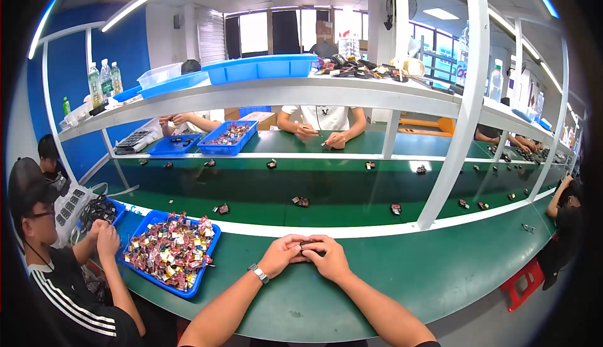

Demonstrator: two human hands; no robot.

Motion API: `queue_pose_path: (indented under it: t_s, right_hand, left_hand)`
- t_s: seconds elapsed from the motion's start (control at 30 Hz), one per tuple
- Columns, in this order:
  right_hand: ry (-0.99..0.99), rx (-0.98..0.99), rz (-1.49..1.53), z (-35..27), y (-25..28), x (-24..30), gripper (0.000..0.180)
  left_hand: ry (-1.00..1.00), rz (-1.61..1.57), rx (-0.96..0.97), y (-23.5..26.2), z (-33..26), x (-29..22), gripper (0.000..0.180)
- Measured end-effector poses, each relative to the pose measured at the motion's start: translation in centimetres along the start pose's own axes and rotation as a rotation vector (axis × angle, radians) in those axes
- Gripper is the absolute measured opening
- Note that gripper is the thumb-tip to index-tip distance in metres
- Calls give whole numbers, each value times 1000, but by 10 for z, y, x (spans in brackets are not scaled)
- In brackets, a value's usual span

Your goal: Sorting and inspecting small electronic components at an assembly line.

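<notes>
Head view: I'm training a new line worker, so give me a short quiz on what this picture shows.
1. True or false: both hands touch the small dark part.
2. Which wrist wears the watch? A) left B) right
3. Fill in: the blue tray of small parts lies to the person's ____.

Key: 1 true: the left hand and right hand meet around it over the green bench. 2 A. 3 left.

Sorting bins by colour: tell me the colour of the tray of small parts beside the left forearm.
Blue tray, seen in the head view, filled with mixed-colour small parts.
</notes>
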State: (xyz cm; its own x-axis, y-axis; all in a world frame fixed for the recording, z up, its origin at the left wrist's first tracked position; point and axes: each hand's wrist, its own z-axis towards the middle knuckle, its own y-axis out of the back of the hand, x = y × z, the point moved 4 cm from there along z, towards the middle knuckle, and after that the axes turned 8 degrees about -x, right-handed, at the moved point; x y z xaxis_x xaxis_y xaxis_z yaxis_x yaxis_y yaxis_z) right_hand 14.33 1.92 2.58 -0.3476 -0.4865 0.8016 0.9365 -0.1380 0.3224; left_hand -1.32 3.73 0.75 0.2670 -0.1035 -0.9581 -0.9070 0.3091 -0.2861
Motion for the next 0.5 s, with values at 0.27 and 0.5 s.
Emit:
queue_pose_path:
  t_s: [0.27, 0.5]
  right_hand:
    - [189, -43, -151, 1, -1, 15, 16]
    - [255, -72, -140, 1, -1, 21, 17]
  left_hand:
    - [-53, 13, -23, 6, 0, 3, 28]
    - [-77, -20, -32, -2, -5, -1, 26]
